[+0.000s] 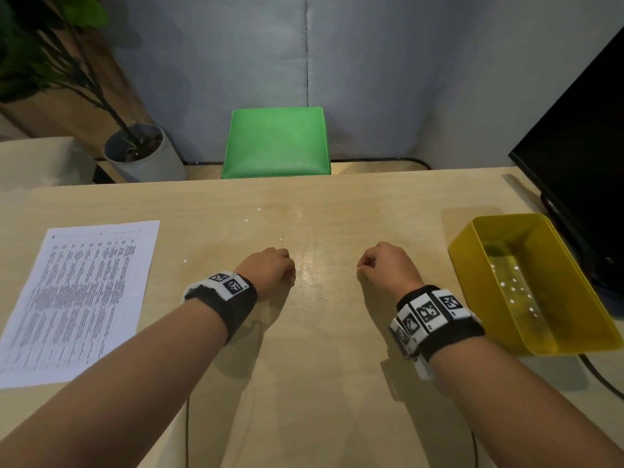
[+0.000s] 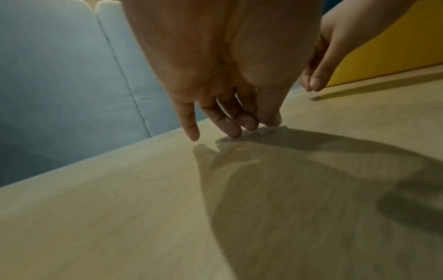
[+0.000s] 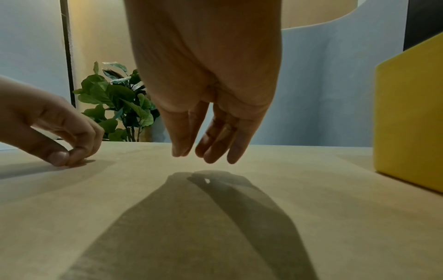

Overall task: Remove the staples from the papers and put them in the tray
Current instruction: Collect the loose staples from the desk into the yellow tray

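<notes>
Far left, beyond the desk edge: a potted plant (image 1: 135, 148) in a grey pot, leaves reaching up against a pale blue padded partition (image 1: 371, 79). On the desk's left side, lying flat: printed papers (image 1: 81, 298), dense with small text, well apart from both hands; no staple discernible at this resolution. Next, near the middle: left hand (image 1: 270, 273), wristband with black-and-white markers, fingers hanging down, thumb and forefinger tips together and touching the tabletop; whether anything sits pinched between them, impossible to tell. Behind the desk, centred: a green cushioned seat (image 1: 276, 143), tucked against the far edge. Right of centre: right hand (image 1: 388, 268), also banded at the wrist, held just above the wood, fingers pointing down and loosely curled, thumb and forefinger tips close together, apparently holding nothing, though too small to be sure; a shadow below with a small bright gap in it. Bare desk between the two hands, nothing blocking the stretch from papers to tray. Further right, near the desk's right edge: a yellow tray (image 1: 472, 265), deep-walled, glossy floor throwing back spots of light, contents not distinguishable. Far right: a black monitor (image 1: 580, 146), dark screen, with a cable (image 1: 601, 380) trailing over the desk behind the tray. Throughout: light wood-grain desk (image 1: 304, 383), smooth and slightly reflective.
</notes>
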A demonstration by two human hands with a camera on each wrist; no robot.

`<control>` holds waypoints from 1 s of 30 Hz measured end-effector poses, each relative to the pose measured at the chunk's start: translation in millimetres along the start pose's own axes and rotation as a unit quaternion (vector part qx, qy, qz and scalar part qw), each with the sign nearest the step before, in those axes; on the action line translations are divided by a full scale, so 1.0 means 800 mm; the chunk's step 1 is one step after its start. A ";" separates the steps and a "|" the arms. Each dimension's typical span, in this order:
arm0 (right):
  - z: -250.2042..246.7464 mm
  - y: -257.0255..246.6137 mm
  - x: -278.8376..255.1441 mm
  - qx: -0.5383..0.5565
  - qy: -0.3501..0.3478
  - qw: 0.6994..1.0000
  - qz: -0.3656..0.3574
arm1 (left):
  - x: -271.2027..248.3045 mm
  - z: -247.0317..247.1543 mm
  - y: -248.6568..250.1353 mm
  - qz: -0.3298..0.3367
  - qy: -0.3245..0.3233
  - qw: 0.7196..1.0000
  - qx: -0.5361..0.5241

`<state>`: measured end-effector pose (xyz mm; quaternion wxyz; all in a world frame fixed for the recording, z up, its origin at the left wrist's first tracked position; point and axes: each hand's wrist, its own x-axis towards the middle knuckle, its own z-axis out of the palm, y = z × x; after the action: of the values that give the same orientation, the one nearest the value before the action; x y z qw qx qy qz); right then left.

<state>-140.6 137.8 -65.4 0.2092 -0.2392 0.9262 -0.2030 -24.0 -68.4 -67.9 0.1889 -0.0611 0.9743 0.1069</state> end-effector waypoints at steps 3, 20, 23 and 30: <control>-0.008 0.001 -0.003 0.019 0.004 1.000 0.002 | 0.001 -0.012 0.011 -0.003 0.030 0.999 -0.035; -0.169 0.093 -0.081 0.033 0.129 0.987 0.090 | 0.068 -0.120 0.288 0.161 0.115 0.963 -0.184; -0.181 0.127 -0.101 0.034 0.142 0.982 0.120 | 0.079 -0.110 0.330 0.170 0.086 0.967 -0.168; -0.183 0.189 -0.132 0.034 0.143 0.972 0.183 | 0.115 -0.076 0.383 0.166 0.044 0.981 -0.086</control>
<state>-181.7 355.7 15.1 0.1160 -0.0270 0.9672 -0.2244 -179.1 207.6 8.8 0.1191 0.0813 0.9655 0.2169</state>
